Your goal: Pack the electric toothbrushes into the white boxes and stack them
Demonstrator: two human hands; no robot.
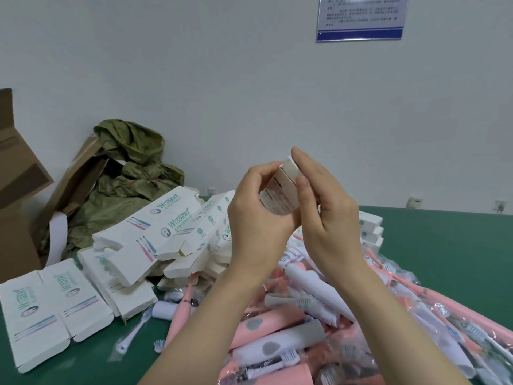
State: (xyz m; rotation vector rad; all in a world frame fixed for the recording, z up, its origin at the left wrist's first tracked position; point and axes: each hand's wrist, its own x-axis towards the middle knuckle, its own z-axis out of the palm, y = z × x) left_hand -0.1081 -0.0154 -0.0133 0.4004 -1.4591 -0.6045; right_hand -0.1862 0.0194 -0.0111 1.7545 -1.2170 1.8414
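Note:
A white toothbrush box (281, 190) is raised above the table, its end pointing up and away from me. My left hand (256, 218) grips it from the left, fingers curled over its upper edge. My right hand (324, 207) holds it from the right, thumb pressed on the end flap. Below lies a heap of pink and white electric toothbrushes (305, 329) in clear wrappers. Flat unfolded white boxes (55, 309) lie spread at the left, more piled behind (172, 229). Several closed boxes (370, 232) are stacked behind my right hand.
The table has a green top (449, 245). An open brown carton (19, 190) stands at the far left, with crumpled olive-green wrapping (130, 173) against the white wall. Loose brush heads (133, 334) lie near the flat boxes. A blue notice (361, 18) hangs on the wall.

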